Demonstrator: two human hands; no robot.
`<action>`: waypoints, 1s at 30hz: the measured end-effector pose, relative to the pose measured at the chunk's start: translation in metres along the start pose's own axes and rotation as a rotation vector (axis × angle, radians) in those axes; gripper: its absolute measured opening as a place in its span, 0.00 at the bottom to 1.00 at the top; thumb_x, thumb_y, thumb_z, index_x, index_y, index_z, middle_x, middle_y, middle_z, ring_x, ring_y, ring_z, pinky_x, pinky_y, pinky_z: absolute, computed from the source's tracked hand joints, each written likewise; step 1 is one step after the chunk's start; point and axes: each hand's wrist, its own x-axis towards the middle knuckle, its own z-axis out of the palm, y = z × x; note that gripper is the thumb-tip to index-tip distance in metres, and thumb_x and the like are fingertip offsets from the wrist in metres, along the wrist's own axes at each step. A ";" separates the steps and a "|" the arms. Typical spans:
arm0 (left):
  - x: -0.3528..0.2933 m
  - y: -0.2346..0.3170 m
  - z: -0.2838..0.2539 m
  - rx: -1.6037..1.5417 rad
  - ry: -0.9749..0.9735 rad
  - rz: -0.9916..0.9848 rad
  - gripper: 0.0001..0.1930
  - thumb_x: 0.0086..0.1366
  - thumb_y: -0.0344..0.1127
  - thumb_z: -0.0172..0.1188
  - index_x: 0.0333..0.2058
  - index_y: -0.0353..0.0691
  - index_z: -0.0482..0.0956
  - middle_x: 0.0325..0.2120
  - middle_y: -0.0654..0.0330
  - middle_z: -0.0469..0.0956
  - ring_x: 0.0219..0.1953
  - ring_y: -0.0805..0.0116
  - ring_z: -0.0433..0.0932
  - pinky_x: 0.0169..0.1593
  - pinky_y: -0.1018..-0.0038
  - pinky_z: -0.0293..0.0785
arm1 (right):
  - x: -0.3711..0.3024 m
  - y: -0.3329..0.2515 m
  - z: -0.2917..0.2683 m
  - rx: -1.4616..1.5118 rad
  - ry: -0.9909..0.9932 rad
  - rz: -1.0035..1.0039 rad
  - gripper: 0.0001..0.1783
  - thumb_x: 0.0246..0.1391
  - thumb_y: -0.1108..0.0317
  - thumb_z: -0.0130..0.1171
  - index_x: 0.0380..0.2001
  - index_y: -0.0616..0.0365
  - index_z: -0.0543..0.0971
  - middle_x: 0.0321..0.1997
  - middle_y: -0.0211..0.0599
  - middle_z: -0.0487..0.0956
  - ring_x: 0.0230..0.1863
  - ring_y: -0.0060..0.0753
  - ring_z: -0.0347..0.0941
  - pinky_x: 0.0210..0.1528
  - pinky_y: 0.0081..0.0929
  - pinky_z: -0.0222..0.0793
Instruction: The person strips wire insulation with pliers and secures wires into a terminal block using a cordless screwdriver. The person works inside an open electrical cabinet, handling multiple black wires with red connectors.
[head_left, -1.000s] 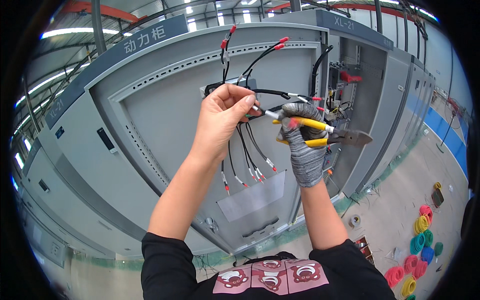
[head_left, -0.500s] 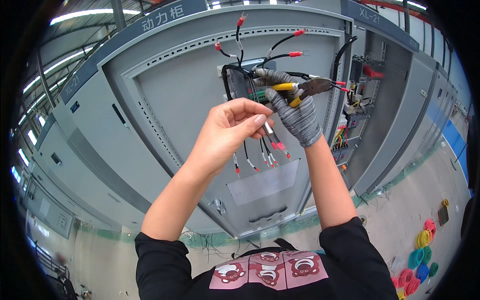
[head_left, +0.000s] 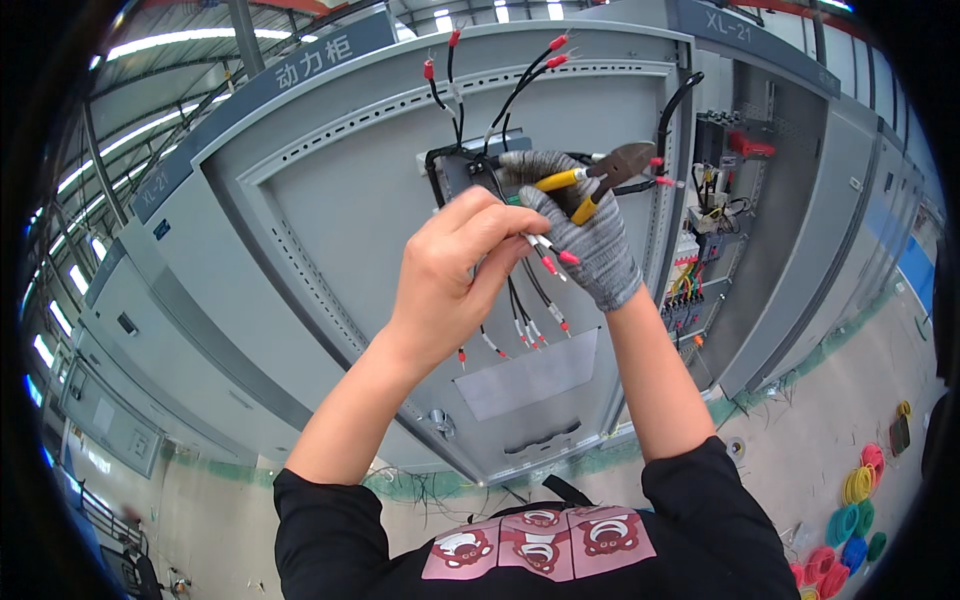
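Here's the bare left hand (head_left: 455,260), thumb and fingers pinched tight on a pair of black wires (head_left: 556,249), and their ends poke out just past the fingertips, tipped with red terminals (head_left: 568,257) and wearing white marker sleeves (head_left: 540,240). Bright metal shows at the tip of the lower one, and both ends slant down toward the right. Close beside it, the gloved right hand (head_left: 590,240) is wrapped around diagonal cutters (head_left: 622,168), yellow handles in the grey knit, dark head angled up and away from the wires; whether those gloved fingers also grip a wire, I can't tell. Behind the hands sits a dark module (head_left: 456,176) on the grey cabinet door (head_left: 330,190), more black wires (head_left: 517,298) dangling below them and others fanning out above. And compared with half a second ago: the left hand has rolled over, showing more of its back, the pinched ends have swung from steeply downward to a shallower slant, the cutters tip higher, and the two upper-right wires (head_left: 520,95) have drawn closer together.
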 end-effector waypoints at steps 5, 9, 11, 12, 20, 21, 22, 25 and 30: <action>0.037 -0.006 0.005 0.116 0.116 0.216 0.10 0.55 0.19 0.64 0.37 0.36 0.83 0.30 0.59 0.76 0.34 0.66 0.76 0.39 0.73 0.73 | -0.024 -0.054 -0.008 0.018 0.099 0.080 0.15 0.62 0.73 0.60 0.52 0.57 0.77 0.37 0.26 0.80 0.31 0.11 0.71 0.32 0.15 0.71; 0.054 -0.005 0.010 -0.088 0.057 0.116 0.07 0.58 0.21 0.65 0.36 0.35 0.81 0.30 0.58 0.76 0.32 0.63 0.79 0.37 0.71 0.76 | -0.025 -0.073 -0.013 0.007 0.271 0.066 0.13 0.63 0.70 0.61 0.50 0.56 0.79 0.37 0.26 0.81 0.30 0.11 0.71 0.29 0.15 0.70; 0.055 -0.007 0.010 -0.114 0.040 0.094 0.07 0.58 0.21 0.65 0.37 0.34 0.81 0.30 0.58 0.77 0.33 0.65 0.80 0.38 0.72 0.77 | -0.021 -0.079 -0.014 -0.029 0.313 0.036 0.13 0.62 0.68 0.61 0.49 0.56 0.80 0.35 0.28 0.82 0.28 0.12 0.71 0.27 0.14 0.68; 0.056 -0.006 0.010 -0.112 0.044 0.093 0.07 0.58 0.21 0.65 0.36 0.34 0.81 0.30 0.59 0.77 0.33 0.65 0.81 0.38 0.71 0.78 | -0.017 -0.078 -0.015 -0.043 0.323 0.029 0.12 0.62 0.67 0.62 0.48 0.56 0.81 0.33 0.29 0.82 0.26 0.12 0.71 0.26 0.13 0.67; 0.052 -0.005 0.013 -0.068 0.118 0.123 0.07 0.55 0.23 0.69 0.30 0.35 0.79 0.27 0.60 0.78 0.31 0.65 0.81 0.35 0.73 0.77 | -0.016 -0.087 -0.022 0.024 0.282 0.045 0.11 0.61 0.65 0.63 0.44 0.57 0.81 0.33 0.30 0.82 0.28 0.14 0.75 0.24 0.14 0.68; 0.051 -0.007 0.013 -0.088 0.116 0.118 0.07 0.54 0.23 0.69 0.30 0.35 0.79 0.27 0.60 0.78 0.30 0.65 0.81 0.35 0.73 0.77 | -0.016 -0.085 -0.021 -0.002 0.307 0.040 0.10 0.61 0.66 0.63 0.43 0.57 0.81 0.32 0.30 0.83 0.27 0.14 0.75 0.23 0.14 0.68; 0.051 -0.009 0.013 -0.125 0.117 0.114 0.07 0.54 0.23 0.69 0.30 0.35 0.78 0.27 0.60 0.78 0.30 0.66 0.81 0.35 0.74 0.77 | -0.015 -0.081 -0.023 0.020 0.294 0.035 0.09 0.62 0.66 0.63 0.42 0.57 0.81 0.31 0.30 0.83 0.25 0.14 0.74 0.23 0.14 0.69; 0.050 -0.015 0.008 -0.254 0.098 0.070 0.07 0.54 0.22 0.69 0.29 0.35 0.78 0.27 0.60 0.79 0.30 0.70 0.80 0.37 0.76 0.76 | -0.014 -0.083 -0.018 0.002 0.306 0.039 0.08 0.61 0.67 0.63 0.41 0.57 0.81 0.30 0.30 0.83 0.24 0.14 0.74 0.22 0.14 0.68; 0.048 -0.021 -0.008 -0.537 -0.023 -0.036 0.05 0.58 0.20 0.66 0.32 0.35 0.79 0.30 0.65 0.78 0.35 0.79 0.76 0.41 0.79 0.74 | -0.014 -0.086 -0.009 0.041 0.298 0.032 0.07 0.61 0.69 0.63 0.41 0.57 0.81 0.31 0.31 0.83 0.25 0.15 0.75 0.21 0.13 0.68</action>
